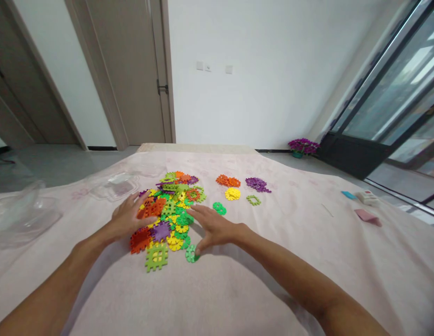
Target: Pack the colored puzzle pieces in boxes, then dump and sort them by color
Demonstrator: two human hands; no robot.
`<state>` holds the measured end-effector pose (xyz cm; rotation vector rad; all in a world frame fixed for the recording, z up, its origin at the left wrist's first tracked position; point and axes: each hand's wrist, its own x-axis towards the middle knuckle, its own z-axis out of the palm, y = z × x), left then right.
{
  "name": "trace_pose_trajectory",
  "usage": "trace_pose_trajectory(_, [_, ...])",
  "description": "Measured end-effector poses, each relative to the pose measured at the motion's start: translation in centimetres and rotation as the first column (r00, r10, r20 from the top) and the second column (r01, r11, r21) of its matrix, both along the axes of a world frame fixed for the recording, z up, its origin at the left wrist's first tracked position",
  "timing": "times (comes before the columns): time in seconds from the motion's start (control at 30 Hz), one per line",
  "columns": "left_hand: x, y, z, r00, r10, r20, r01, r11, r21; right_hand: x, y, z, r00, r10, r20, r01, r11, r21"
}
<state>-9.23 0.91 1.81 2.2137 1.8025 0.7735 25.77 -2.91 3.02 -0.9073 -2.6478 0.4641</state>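
A heap of flat plastic building pieces [169,207] in orange, yellow, green and purple lies on a pale pink cloth [238,289]. My left hand [127,215] rests flat on the heap's left side, fingers spread over orange pieces. On the heap's right edge my right hand [213,227] lies palm down with fingers apart, its thumb on a small green round piece [191,254]. A lime square grid piece [156,257] sits at the near edge. Small sorted groups lie beyond: orange [228,180], purple [257,184], yellow [232,193], green [219,208], lime [253,200].
Clear plastic containers [24,214] and a lid [115,185] lie at the left. At the right sit a blue item [349,195], a small white box [367,198] and a pink card [368,217]. A door [129,70], potted purple flowers [302,147] and glass sliding doors [395,112] stand beyond.
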Motion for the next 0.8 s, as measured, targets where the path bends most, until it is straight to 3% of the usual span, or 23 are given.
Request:
trace_pose_trajectory(0.03, [0.3,-1.5,-0.5,0.990,-0.092,-0.105,0.090,0.996,-0.029,-0.4,-0.7,-0.3,0.999,0.011,0.030,-0.011,1.000,-0.010])
trace_pose_trajectory(0.1, [1.2,-4.8,-2.1,0.962,-0.166,-0.218,0.157,0.986,-0.060,-1.2,-1.5,-1.0,0.999,-0.008,0.054,0.008,1.000,-0.006])
trace_pose_trajectory(0.17, [2.5,-7.3,-3.7,0.951,-0.162,-0.263,0.168,0.986,0.000,-2.0,-1.4,-1.3,0.998,-0.047,0.043,0.046,0.999,0.023])
trace_pose_trajectory(0.23, [3.9,-8.3,-4.5,0.952,-0.134,-0.274,0.164,0.983,0.087,-2.7,-0.5,-1.3,0.997,-0.080,0.015,0.079,0.996,0.047])
trace_pose_trajectory(0.37, [6.5,-5.8,-3.2,0.962,-0.057,-0.265,0.107,0.979,0.176,-4.0,2.1,-1.1,0.974,-0.216,-0.068,0.219,0.975,0.041])
trace_pose_trajectory(0.57, [9.2,-1.0,-1.5,0.991,-0.031,-0.129,0.057,0.977,0.205,-4.3,4.2,-1.7,0.883,-0.378,-0.278,0.367,0.925,-0.095])
trace_pose_trajectory(0.7, [8.4,-0.7,-1.1,0.993,-0.054,0.106,0.024,0.964,0.265,-3.9,4.2,-2.2,0.784,-0.519,-0.341,0.489,0.854,-0.177])
trace_pose_trajectory(0.8, [6.4,-0.8,-0.7,0.971,0.030,0.236,-0.113,0.933,0.342,-3.8,4.0,-2.3,0.747,-0.577,-0.332,0.545,0.816,-0.193])
